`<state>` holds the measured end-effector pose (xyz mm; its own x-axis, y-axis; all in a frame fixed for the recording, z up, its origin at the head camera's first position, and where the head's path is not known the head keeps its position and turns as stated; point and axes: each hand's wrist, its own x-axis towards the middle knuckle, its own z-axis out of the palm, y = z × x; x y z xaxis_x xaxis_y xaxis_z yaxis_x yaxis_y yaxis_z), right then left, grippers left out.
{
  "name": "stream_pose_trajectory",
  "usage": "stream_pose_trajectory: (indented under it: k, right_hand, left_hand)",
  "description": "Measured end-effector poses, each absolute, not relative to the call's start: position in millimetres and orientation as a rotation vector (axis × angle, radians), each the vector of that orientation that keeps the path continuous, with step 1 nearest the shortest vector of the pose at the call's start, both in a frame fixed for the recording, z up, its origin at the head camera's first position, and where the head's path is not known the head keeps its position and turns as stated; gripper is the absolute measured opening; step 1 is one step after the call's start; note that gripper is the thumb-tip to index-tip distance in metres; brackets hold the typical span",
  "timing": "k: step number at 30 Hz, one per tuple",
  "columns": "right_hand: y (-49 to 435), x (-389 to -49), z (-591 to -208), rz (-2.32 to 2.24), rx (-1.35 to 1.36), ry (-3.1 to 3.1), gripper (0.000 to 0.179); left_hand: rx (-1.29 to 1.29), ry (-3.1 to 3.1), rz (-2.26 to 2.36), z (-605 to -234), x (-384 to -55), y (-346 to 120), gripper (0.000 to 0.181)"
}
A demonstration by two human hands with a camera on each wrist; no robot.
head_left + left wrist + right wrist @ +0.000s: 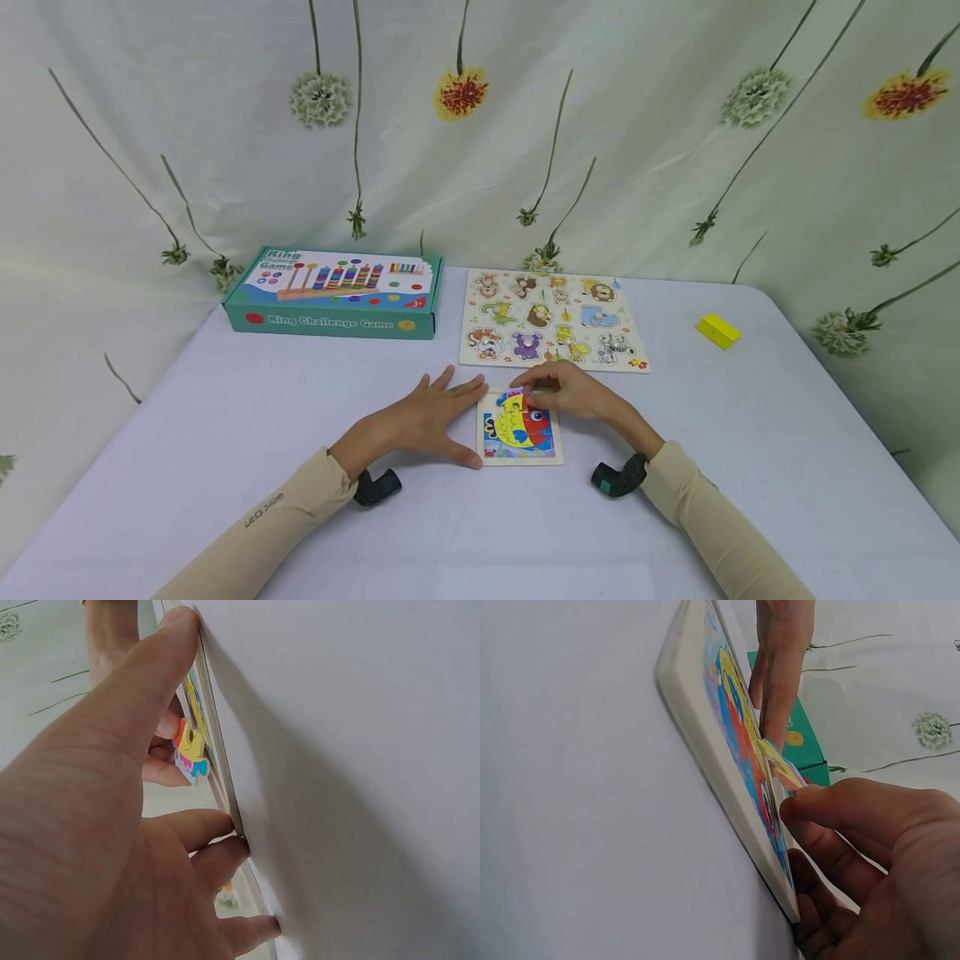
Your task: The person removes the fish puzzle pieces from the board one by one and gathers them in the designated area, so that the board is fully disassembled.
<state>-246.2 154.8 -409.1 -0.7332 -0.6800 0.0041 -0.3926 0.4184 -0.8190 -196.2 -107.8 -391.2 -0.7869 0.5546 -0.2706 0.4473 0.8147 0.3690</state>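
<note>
A small fish puzzle board (521,461), with a yellow and red fish on blue, lies flat on the table between both hands. My left hand (427,418) is spread along its left side, thumb (180,634) and fingertips touching the edge. Over the board's upper part, my right hand (570,392) pinches a loose puzzle piece (193,754) between thumb and fingers. In the right wrist view the yellow piece (782,766) stands tilted, its lower end at the board's surface. Whether it touches the board I cannot tell.
Behind the hands lies a larger animal puzzle board (468,359). A green Ring Challenge Game box (330,323) stands at the back left. A yellow block (718,331) sits at the right. A flowered cloth (637,125) hangs behind the table.
</note>
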Motion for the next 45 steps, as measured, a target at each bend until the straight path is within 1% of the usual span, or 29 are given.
stream_pose_trajectory:
  k: [14,24,34,45]
  right_hand:
    - [153.5,-244.7,-407.1,-1.301,-0.847,2.344,0.031]
    - [157.1,-241.5,-403.2,-1.312,-0.823,2.44,0.027]
    - [167.4,-239.9,-395.7,-1.436,-0.708,2.411,0.026]
    - [180.0,-238.4,-394.6,-1.464,-0.704,2.392,0.022]
  left_hand:
    - [0.747,2.627,0.415,-391.4,-196.8,-107.8,0.104]
    - [0.746,2.619,0.404,-392.3,-196.8,-105.2,0.105]
    - [0.746,2.616,0.421,-391.4,-195.8,-105.6,0.104]
    - [0.739,2.626,0.43,-390.8,-194.9,-107.0,0.103]
